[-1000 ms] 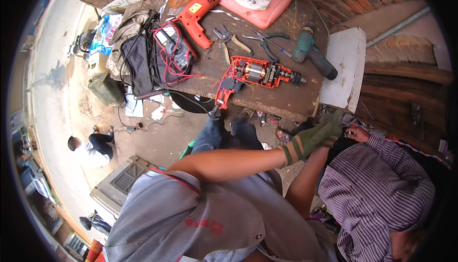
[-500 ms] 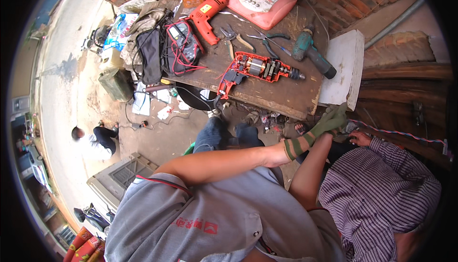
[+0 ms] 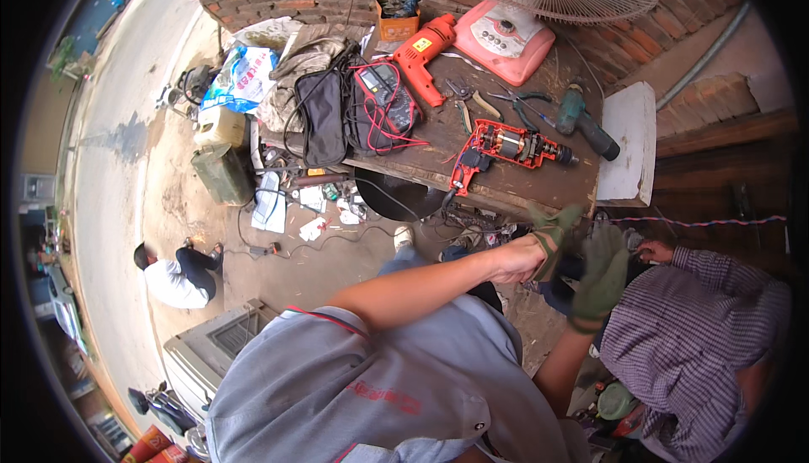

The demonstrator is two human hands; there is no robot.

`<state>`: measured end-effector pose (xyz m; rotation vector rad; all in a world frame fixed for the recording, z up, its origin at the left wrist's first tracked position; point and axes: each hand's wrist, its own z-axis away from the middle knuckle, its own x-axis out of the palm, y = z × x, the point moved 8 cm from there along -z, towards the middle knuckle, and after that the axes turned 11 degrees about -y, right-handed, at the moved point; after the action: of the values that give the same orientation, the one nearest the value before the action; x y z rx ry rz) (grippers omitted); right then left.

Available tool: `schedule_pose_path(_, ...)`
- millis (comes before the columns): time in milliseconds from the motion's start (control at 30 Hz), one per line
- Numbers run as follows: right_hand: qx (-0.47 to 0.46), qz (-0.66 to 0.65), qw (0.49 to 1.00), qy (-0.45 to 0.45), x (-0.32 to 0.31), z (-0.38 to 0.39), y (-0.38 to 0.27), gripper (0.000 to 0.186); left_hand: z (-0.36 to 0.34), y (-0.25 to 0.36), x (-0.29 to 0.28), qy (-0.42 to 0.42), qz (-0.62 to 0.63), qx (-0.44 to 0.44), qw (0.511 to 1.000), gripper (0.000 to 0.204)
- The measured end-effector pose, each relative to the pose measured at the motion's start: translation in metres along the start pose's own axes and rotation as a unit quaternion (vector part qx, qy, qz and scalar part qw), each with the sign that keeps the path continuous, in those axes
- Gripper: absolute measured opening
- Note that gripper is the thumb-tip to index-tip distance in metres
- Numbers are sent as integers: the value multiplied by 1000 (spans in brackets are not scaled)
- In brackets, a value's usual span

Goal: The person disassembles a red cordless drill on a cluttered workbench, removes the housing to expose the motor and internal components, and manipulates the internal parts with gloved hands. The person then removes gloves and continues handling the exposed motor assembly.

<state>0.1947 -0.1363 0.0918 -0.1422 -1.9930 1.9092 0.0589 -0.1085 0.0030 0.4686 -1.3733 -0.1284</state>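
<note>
A green work glove point(image 3: 549, 242) covers the front part of my left hand point(image 3: 516, 259), while the back of that hand and the wrist are bare. How the fingers lie inside is hidden. Just to the right, my right hand point(image 3: 602, 278) wears another green glove; its fingers point up and apart from the left hand, somewhat smeared by motion. Both hands are in front of the table's near right edge. On the table lies an opened orange power tool point(image 3: 506, 144) with its motor and gears exposed, near a teal cordless drill point(image 3: 581, 122).
On the wooden table point(image 3: 430, 160) are an orange drill point(image 3: 424, 54), a multimeter point(image 3: 381, 92), pliers point(image 3: 527, 105) and a pink fan point(image 3: 514, 37). A white board point(image 3: 628, 147) borders its right end. A person in a checked shirt point(image 3: 691, 337) sits close at right; another person point(image 3: 177, 278) squats at left.
My hands have separated, the right one moving down and right. The left glove's striped cuff no longer covers my wrist. The view has shifted, showing more of the fan.
</note>
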Motion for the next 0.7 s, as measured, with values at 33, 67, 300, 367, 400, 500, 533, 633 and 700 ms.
schedule_pose_path(33, -3, -96, 995, 7, 25, 21, 8, 51, 0, 8, 9, 2, -47, 18, 999, 47)
schedule_pose_path(67, -9, -192, 981, 10, 46, 37, 20, 53, 1, 25, 28, 4, -95, 40, 995, 44)
schedule_pose_path(300, -23, -413, 910, -35, 114, 59, 10, 57, 1, 44, 24, 119, -164, 58, 978, 15)
schedule_pose_path(367, -23, -378, 925, -26, 115, 68, 9, 58, 2, 35, 23, 133, -134, 56, 980, 16)
schedule_pose_path(400, -21, -363, 931, -23, 118, 70, 8, 58, 5, 39, 26, 129, -155, 97, 975, 16)
schedule_pose_path(500, -3, -333, 943, 3, 132, 75, 2, 61, 15, 53, 24, 149, -241, 153, 947, 18)
schedule_pose_path(533, -14, -411, 911, -43, 136, 75, 11, 61, 17, 63, 12, 176, -289, 129, 932, 18)
schedule_pose_path(633, -15, -504, 856, -119, 138, 90, 37, 61, 29, 91, 10, 184, -172, 142, 957, 18)
schedule_pose_path(700, 20, -414, 905, -100, 141, 122, 36, 62, 33, 97, -4, 222, -241, 209, 921, 14)
